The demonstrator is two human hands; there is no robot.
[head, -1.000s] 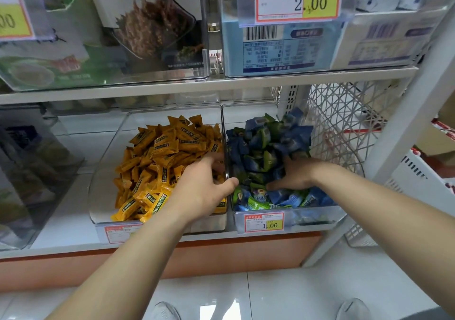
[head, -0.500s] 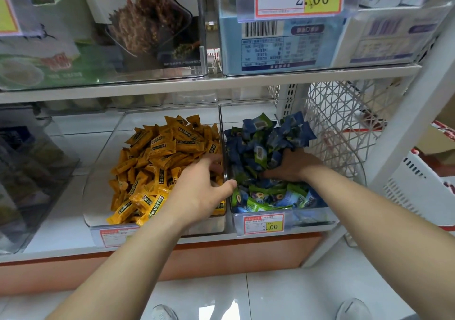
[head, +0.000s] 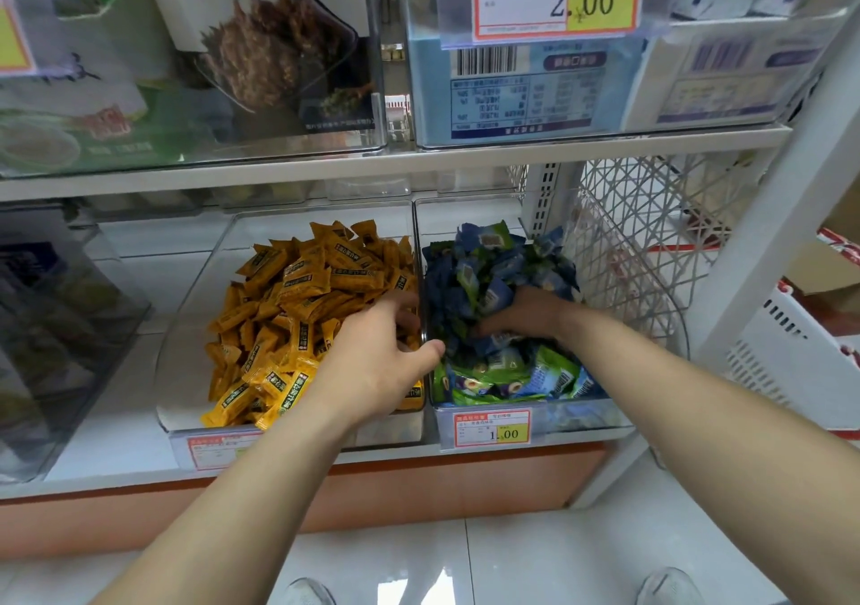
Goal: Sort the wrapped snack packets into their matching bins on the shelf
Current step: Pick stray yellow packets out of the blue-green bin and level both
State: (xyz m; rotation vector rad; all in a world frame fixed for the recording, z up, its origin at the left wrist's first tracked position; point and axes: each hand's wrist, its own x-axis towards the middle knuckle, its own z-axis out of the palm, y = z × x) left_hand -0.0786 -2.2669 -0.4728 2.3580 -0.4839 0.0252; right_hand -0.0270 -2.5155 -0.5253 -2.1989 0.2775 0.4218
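The orange packets (head: 298, 306) lie heaped in a clear bin (head: 195, 353) at the centre left of the frame. The blue and green packets (head: 488, 265) fill the neighbouring clear bin (head: 581, 418) just to the right. The left hand (head: 372, 362) rests over the right edge of the orange heap, fingers loosely spread and holding nothing, its thumb (head: 428, 353) at the wall between the bins. The right hand (head: 526, 316) is dug into the blue pile; its fingers are buried, so I cannot tell whether they grip any. A 1.00 price tag (head: 492, 427) fronts the right bin. A white lattice basket (head: 651, 241) stands at the right, and boxed goods (head: 535, 92) sit on the shelf above.
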